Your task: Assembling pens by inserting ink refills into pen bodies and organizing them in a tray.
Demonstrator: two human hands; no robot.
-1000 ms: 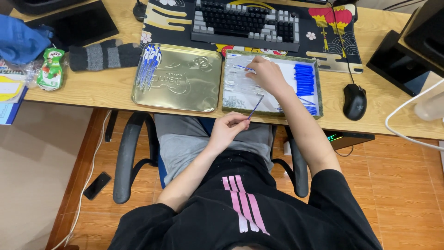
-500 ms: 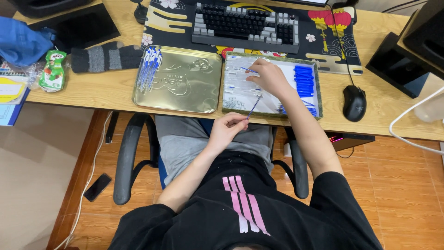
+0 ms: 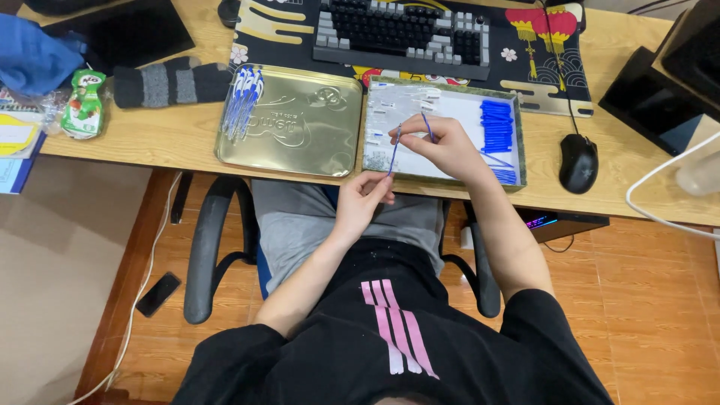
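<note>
Head view showed the right hand pinching 1 thin blue strip over the open tin tray, while the left hand closed on its lower end, near the desk edge.

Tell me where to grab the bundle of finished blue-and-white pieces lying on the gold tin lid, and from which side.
Take the bundle across its middle, coming from above. The pieces lie flat and roughly parallel near the left edge of the gold tin lid, with slender ends fanning out, so a grip around the middle likely gathers them all. The raised lid rim probably hinders a low sideways approach.
</note>
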